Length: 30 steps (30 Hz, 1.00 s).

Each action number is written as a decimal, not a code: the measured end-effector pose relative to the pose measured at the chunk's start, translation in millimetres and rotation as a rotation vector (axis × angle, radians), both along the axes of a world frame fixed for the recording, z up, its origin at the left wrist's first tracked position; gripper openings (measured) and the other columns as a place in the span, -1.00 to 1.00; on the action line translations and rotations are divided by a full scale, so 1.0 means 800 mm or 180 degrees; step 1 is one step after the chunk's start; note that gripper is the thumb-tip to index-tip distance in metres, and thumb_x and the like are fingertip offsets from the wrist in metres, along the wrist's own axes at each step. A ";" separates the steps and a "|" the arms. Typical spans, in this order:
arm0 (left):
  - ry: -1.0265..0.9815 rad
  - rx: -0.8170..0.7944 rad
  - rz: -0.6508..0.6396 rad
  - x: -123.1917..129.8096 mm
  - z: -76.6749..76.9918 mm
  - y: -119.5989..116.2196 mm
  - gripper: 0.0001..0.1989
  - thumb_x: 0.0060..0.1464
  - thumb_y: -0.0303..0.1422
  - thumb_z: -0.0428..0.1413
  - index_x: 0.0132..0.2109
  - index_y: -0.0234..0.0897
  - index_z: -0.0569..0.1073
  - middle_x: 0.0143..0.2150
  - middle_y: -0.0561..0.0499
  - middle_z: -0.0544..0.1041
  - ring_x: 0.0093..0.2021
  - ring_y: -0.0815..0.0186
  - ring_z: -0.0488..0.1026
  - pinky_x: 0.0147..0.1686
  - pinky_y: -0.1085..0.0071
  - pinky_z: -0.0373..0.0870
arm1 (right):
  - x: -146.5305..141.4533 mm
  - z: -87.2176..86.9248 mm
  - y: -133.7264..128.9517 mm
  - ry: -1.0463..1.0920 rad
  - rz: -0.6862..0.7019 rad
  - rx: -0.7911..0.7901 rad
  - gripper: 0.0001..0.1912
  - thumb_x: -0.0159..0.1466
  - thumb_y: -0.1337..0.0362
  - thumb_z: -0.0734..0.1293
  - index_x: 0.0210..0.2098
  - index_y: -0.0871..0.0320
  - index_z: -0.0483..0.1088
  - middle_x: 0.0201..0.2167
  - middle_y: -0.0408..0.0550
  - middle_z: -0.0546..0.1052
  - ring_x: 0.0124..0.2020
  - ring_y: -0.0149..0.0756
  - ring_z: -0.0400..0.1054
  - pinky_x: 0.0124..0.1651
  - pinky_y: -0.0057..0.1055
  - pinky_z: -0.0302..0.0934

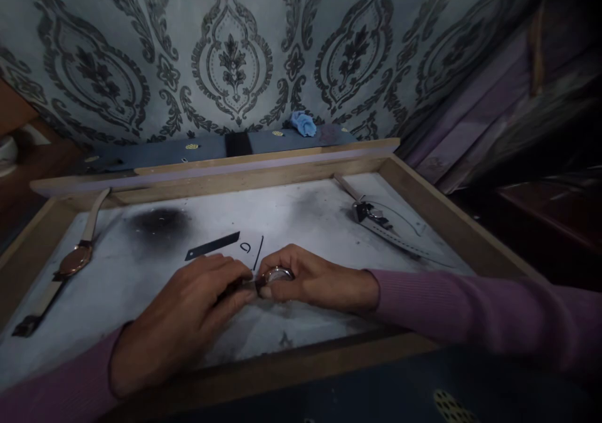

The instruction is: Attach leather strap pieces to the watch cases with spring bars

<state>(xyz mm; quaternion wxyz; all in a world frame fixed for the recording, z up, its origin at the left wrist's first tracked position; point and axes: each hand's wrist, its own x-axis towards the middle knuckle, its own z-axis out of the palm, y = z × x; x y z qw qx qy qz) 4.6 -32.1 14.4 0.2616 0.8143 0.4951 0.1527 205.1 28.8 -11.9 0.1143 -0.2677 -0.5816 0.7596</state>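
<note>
A round, shiny watch case (pixel 279 274) is held between the thumb and fingers of my right hand (pixel 315 280), low over the white board. My left hand (pixel 183 313) is beside it, thumb and fingers pinched together at the case's left edge. A small dark piece shows between the two hands; what the left fingertips grip is hidden. Just beyond my hands lie a dark snap-off knife blade (pixel 212 245), a small dark curved piece (pixel 245 247) and a thin dark rod (pixel 258 252).
A raised wooden rim (pixel 263 178) surrounds the white board (pixel 291 210). A watch with a pale strap (pixel 75 258) lies at left; another strapped watch (pixel 369 213) lies at right, with a thin curved strip. A crumpled blue cloth (pixel 303 124) lies behind the far rim.
</note>
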 end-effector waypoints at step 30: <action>-0.0631 -0.0507 -0.0019 0.003 -0.008 0.004 -0.78 0.19 -0.47 0.00 -0.34 -0.27 0.52 -0.43 0.07 0.53 -0.42 0.38 0.43 -0.42 0.49 0.27 | 0.001 -0.007 -0.001 -0.0022 0.0145 0.0074 -0.81 0.17 0.22 0.38 -0.36 0.26 0.43 -0.51 -0.22 0.35 -0.54 -0.54 0.09 -0.47 -0.52 0.00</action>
